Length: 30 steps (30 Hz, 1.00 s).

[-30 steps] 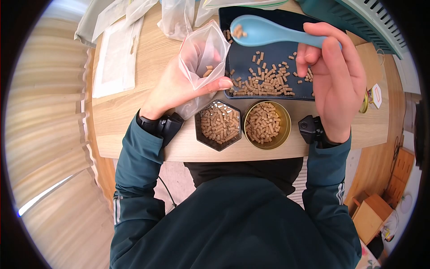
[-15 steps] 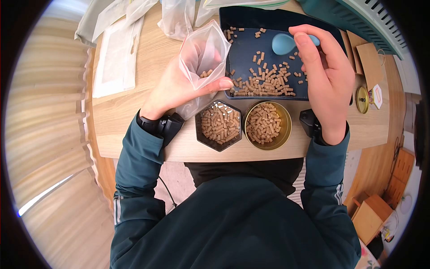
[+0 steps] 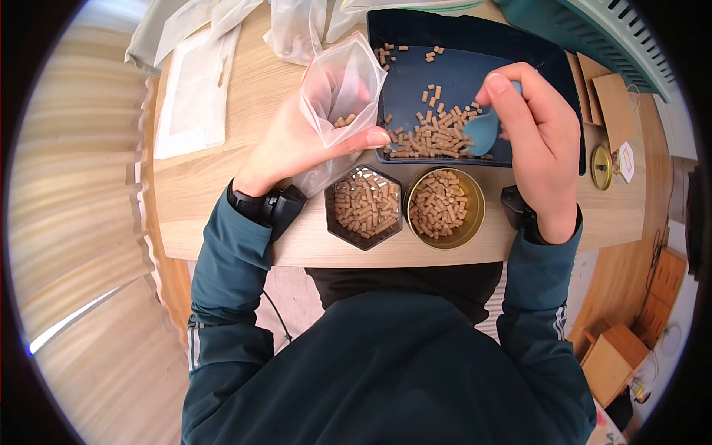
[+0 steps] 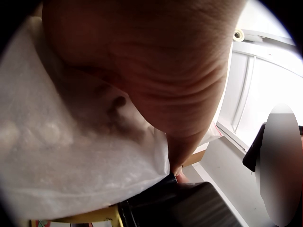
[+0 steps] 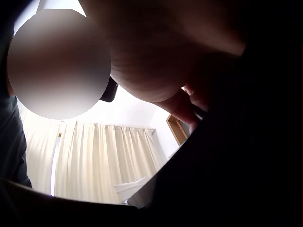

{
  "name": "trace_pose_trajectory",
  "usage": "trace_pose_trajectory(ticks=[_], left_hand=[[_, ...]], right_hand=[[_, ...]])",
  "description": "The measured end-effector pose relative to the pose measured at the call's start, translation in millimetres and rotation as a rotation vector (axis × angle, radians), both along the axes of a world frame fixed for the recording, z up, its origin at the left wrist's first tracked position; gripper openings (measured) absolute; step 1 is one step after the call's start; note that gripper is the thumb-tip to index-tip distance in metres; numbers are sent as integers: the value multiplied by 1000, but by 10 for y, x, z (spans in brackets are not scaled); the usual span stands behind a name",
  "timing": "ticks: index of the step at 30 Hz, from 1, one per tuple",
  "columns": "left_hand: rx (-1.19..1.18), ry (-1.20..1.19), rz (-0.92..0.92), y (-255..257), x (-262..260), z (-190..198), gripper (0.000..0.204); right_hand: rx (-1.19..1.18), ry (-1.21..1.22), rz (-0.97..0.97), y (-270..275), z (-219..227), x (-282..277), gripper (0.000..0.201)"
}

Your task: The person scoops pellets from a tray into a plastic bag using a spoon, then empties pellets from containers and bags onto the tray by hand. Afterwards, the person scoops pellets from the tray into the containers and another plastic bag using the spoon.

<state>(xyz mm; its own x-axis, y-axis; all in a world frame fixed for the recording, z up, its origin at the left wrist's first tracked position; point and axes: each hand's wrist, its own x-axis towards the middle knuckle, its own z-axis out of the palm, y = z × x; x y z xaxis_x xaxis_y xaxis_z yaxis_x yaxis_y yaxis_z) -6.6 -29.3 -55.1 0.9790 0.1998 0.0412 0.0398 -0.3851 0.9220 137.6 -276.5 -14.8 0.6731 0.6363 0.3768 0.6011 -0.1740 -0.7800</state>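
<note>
In the head view my left hand (image 3: 285, 144) holds a translucent plastic bag (image 3: 337, 78) with its mouth spread wide; a few brown pellets (image 3: 345, 121) lie inside. The same bag (image 4: 85, 156) fills the left of the left wrist view, dark pellets showing through it. My right hand (image 3: 541, 141) pinches the handle of a blue spoon (image 3: 482, 133), bowl down among the pellets in a dark blue tray (image 3: 423, 67). Pellets (image 3: 441, 133) are heaped along the tray's near edge, and a few lie at its far left. The right wrist view is mostly dark around the hand.
Near the table's front edge stand a hexagonal dish (image 3: 328, 215) and a round gold tin (image 3: 478, 219), both holding pellets. A gold lid (image 3: 601, 167) lies at right. White bags (image 3: 196, 104) lie at left, and a teal slotted bin (image 3: 593, 44) stands at back right.
The spoon, earlier raised near the bag with pellets in its bowl, has swung right and down into the pellets in the tray. More pellets show in the bag; my left hand stays put.
</note>
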Motion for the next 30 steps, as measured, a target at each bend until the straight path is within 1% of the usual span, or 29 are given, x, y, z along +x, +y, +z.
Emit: trace_pose_trajectory(ticks=[1, 2, 4, 5, 7, 8, 10, 11, 13, 14, 16, 17, 19, 20, 21, 23, 24, 25, 27, 30], left_hand=[[3, 13, 1, 0, 0, 2, 64], [2, 13, 1, 2, 2, -5, 64], [16, -25, -3, 6, 6, -20, 64], [16, -25, -4, 3, 4, -18, 64], [30, -57, 10, -12, 2, -15, 64], [30, -58, 10, -19, 6, -9, 64], [-18, -42, 4, -26, 7, 9, 63], [-18, -42, 6, -23, 5, 8, 63], [-17, -36, 1, -18, 5, 4, 63], [-17, -36, 1, -20, 3, 10, 63], [-22, -16, 7, -27, 0, 32, 63], [-22, -16, 6, -27, 2, 26, 63], [5, -55, 8, -26, 5, 2, 63], [4, -55, 7, -22, 7, -4, 63], [-3, -38, 6, -14, 5, -10, 64], [-10, -21, 5, -5, 3, -17, 64], [-11, -14, 7, -2, 3, -19, 64], [-13, -6, 9, 1, 2, -22, 65], [-3, -12, 4, 14, 3, -38, 65], [14, -13, 0, 5, 3, -19, 65]], right_hand=[[25, 98, 81, -8, 4, -11, 20], [24, 98, 81, -15, 12, -26, 20], [23, 318, 232, -20, 30, -55, 19], [23, 317, 232, -13, 16, -55, 19], [99, 300, 301, 4, -24, -49, 18], [98, 299, 302, 11, -17, -51, 18], [149, 203, 176, 29, -1, -54, 16], [148, 203, 178, 47, -24, -36, 16], [160, -93, 44, 87, -91, 14, 15], [160, -93, 43, 91, -74, -5, 15], [25, -71, -11, 93, -3, -57, 13], [25, -70, -12, 84, 21, -57, 13], [-49, -69, 131, 62, 51, -49, 12], [-26, -71, 188, 62, 32, -39, 12], [-26, -71, 187, 54, 36, -46, 12], [-26, 112, 302, 35, 53, -69, 12], [-26, 114, 326, 24, 45, -54, 14], [-26, 114, 326, 18, 53, -61, 14], [-11, 349, 298, 0, 76, -83, 16], [-14, 377, 334, -9, 79, -79, 17]])
